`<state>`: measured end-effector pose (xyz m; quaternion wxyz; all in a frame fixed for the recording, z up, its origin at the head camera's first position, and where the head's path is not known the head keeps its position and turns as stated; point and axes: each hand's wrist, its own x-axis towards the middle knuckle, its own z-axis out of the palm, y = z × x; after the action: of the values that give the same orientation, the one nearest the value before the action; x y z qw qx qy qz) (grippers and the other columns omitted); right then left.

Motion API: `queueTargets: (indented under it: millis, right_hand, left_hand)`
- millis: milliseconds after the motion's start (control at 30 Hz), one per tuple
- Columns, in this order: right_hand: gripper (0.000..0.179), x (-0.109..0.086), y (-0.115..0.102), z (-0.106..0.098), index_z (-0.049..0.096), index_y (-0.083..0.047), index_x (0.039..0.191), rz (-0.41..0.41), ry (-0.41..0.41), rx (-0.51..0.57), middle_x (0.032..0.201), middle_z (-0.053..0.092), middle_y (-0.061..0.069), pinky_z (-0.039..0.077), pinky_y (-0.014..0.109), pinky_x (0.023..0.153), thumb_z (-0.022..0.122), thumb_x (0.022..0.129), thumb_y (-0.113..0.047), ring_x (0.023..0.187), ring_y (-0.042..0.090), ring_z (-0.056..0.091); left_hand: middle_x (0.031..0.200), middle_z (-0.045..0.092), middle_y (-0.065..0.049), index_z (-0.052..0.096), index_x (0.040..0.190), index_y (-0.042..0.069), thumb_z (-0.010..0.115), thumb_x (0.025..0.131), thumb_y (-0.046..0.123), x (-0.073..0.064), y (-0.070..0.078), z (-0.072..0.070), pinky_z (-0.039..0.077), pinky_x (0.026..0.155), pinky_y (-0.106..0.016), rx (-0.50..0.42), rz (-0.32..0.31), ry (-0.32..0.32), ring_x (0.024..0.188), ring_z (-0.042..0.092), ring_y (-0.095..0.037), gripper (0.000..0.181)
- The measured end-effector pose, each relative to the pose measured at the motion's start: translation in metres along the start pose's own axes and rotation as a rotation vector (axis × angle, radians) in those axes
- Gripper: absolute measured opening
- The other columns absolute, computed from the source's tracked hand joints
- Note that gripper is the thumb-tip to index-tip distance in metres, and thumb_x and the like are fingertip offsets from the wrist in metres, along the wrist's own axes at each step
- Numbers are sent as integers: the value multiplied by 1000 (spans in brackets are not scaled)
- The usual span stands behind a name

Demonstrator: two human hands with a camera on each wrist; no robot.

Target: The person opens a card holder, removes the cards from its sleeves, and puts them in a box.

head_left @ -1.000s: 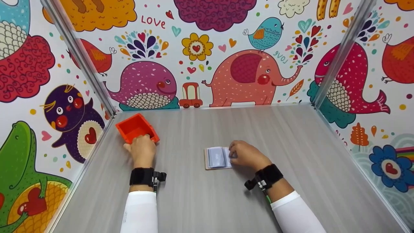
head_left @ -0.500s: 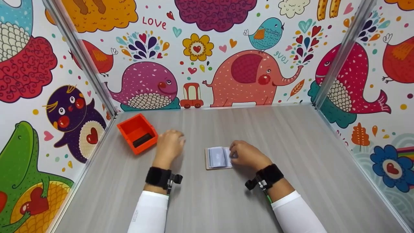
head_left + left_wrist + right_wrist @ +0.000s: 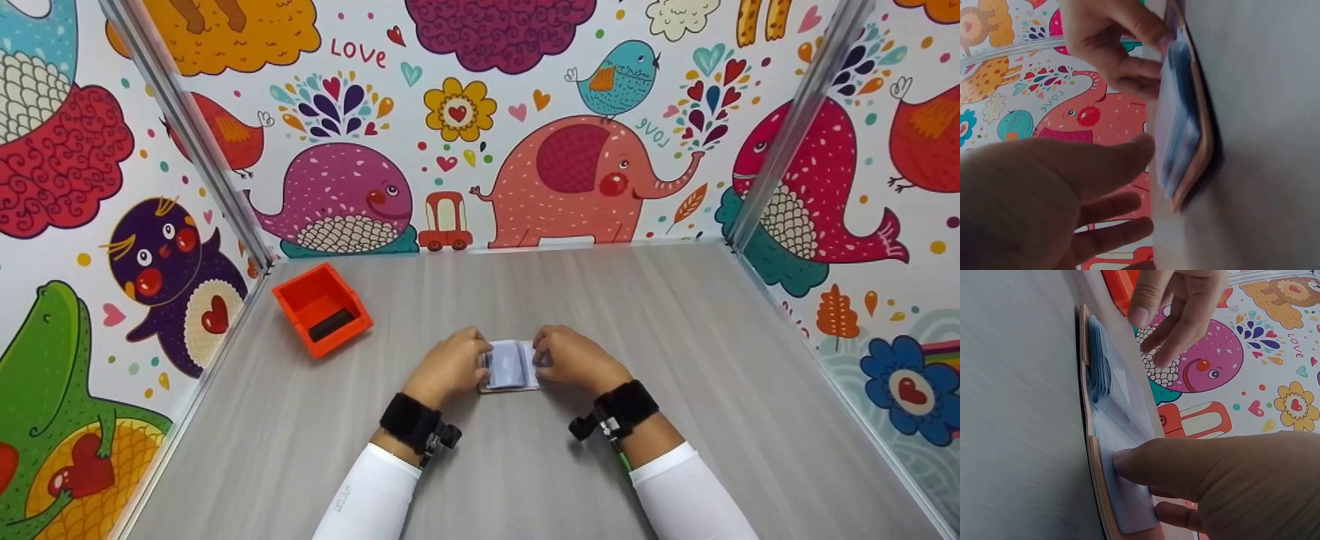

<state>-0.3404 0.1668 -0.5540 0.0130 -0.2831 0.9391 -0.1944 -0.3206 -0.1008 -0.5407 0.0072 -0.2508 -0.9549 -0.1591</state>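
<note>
A card holder (image 3: 507, 365) with a tan cover and a thick stack of clear plastic sleeves lies spread open on the table in the head view. My right hand (image 3: 574, 358) holds its right side; in the right wrist view the thumb (image 3: 1139, 464) presses on a clear sleeve, with fingers at the far edge. My left hand (image 3: 450, 365) is over the left side. Its thumb (image 3: 1137, 151) and fingers stand apart in the left wrist view, and a small gap shows between them and the sleeves.
An orange-red bin (image 3: 304, 300) stands on the table at the back left, with a dark, elongated object (image 3: 330, 324) in it. Patterned walls with metal corner posts (image 3: 217, 161) enclose the grey table (image 3: 600, 480).
My left hand has come out of the orange-red bin and moved right to the card holder, uncovering the dark object in the bin. The right hand has stayed in place.
</note>
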Motion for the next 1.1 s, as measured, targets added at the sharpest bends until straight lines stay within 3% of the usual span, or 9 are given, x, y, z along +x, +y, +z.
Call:
queueTargets:
  millis: [300, 900, 933, 967, 1100]
  right_hand:
    - [13, 1, 2, 0, 88, -6, 102, -19, 13, -1, 123, 78, 10, 63, 49, 102, 89, 88, -9, 111, 27, 73]
    - [13, 0, 5, 1, 88, -6, 101, -75, 30, -9, 122, 78, 11, 62, 49, 104, 88, 88, -10, 114, 31, 74]
    - [13, 0, 5, 1, 88, -6, 100, -75, 30, -7, 122, 78, 11, 62, 49, 104, 88, 88, -9, 114, 30, 75]
    - [12, 0, 5, 1, 88, -6, 100, -76, 31, -6, 121, 78, 11, 62, 49, 103, 88, 88, -9, 113, 30, 75]
    - [12, 0, 5, 1, 88, -6, 99, -77, 34, -11, 120, 78, 10, 63, 48, 102, 88, 87, -8, 112, 29, 75]
  left_hand:
    - [152, 69, -14, 77, 142, 9, 86, 101, 21, -1, 6, 4, 59, 115, -48, -13, -24, -85, 134, 71, -31, 44]
    - [157, 66, -16, 74, 144, 4, 83, 103, 21, -2, 6, 8, 57, 118, -47, -14, 12, -111, 139, 70, -32, 45]
    - [156, 66, -17, 75, 144, 4, 84, 102, 20, -2, 6, 9, 57, 118, -47, -15, 16, -109, 138, 70, -32, 45]
    - [156, 66, -15, 75, 144, 5, 84, 103, 25, 1, -4, 19, 57, 118, -45, -19, 38, -93, 137, 70, -30, 46]
    - [157, 66, -16, 75, 142, 3, 85, 102, 25, 1, -4, 20, 57, 118, -46, -29, 46, -94, 137, 70, -30, 47]
